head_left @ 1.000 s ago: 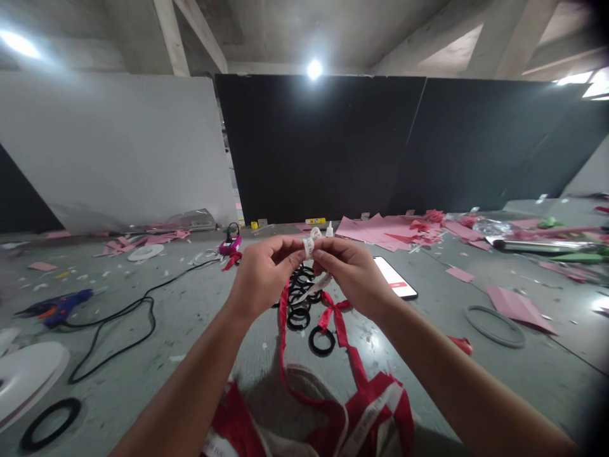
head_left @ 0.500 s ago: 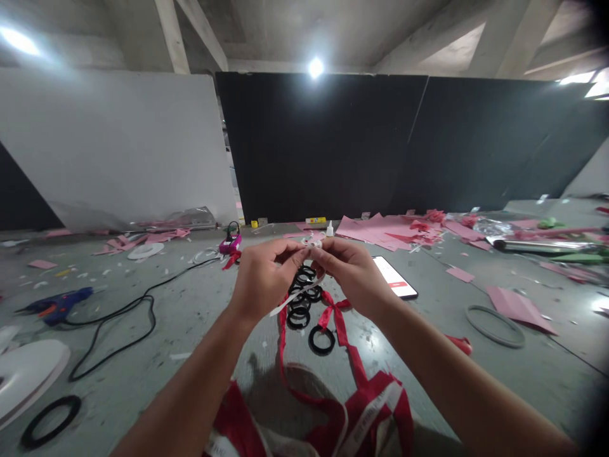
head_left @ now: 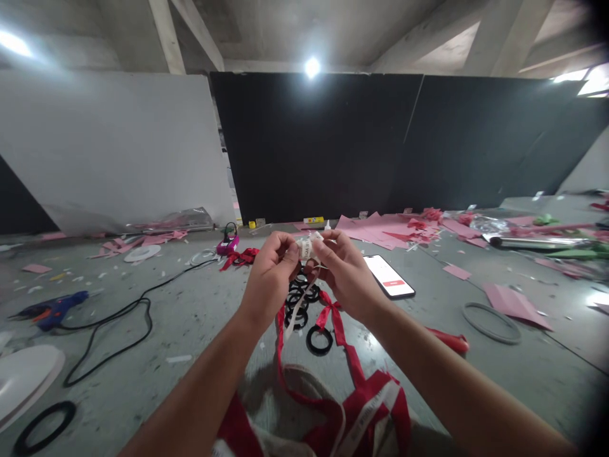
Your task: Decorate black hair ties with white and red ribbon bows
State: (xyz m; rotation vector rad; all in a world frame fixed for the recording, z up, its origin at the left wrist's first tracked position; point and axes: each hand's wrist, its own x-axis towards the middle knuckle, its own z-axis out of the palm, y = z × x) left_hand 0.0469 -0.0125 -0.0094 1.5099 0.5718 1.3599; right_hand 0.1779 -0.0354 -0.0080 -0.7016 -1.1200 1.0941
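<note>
The left hand (head_left: 270, 274) and right hand (head_left: 351, 273) are pinching a white printed ribbon (head_left: 306, 249) between their fingertips, above a speckled grey tabletop (head_left: 200, 349).
Nearest, red fabric strips (head_left: 354, 369) are lying crumpled; round black rings (head_left: 320, 352) are lying beyond them, under the dangling ribbon tail. Farther back, thin pink sheets (head_left: 373, 227) are spreading beside a small white-nozzled bottle (head_left: 327, 225), while a flat black panel (head_left: 318, 146) is standing beneath the concrete ceiling (head_left: 285, 32).

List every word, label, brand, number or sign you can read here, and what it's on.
"YOU": the held white ribbon; the letters before it are unclear.
Too blurred: the print on the white strip nearer the wearer, perhaps starting "BEST".
Too small: anything on the phone screen or the yellow tube.
No brand or number is readable.
</note>
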